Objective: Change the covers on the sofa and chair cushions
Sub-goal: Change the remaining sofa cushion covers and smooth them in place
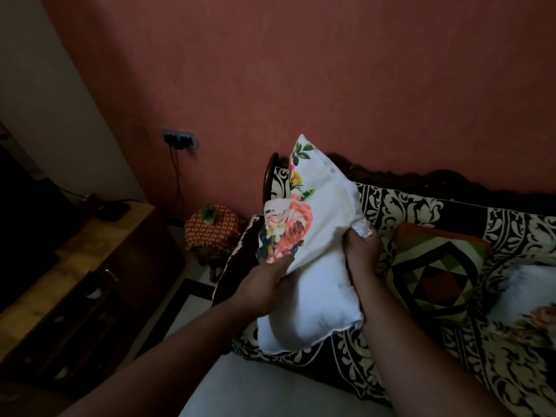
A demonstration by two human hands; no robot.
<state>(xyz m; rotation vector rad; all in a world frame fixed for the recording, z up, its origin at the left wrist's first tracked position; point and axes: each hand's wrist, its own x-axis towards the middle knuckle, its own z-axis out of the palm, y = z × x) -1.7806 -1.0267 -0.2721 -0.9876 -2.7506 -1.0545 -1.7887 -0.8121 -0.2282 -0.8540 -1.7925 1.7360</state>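
Note:
I hold a white cushion (313, 308) upright over the sofa (400, 212). A white cover with pink roses (304, 203) sheathes its upper half, its open edge bunched around the middle. My left hand (264, 284) grips the cover's lower left edge against the cushion. My right hand (362, 251) pinches the cover's edge on the right side. The cushion's bare lower half rests by the sofa seat.
A cushion with a geometric green, red and black cover (436, 272) lies on the patterned sofa throw, and another floral cushion (529, 296) lies at the right edge. A small stool with a yellow-red cloth (210, 230) stands left of the sofa, a wooden cabinet (75, 266) further left.

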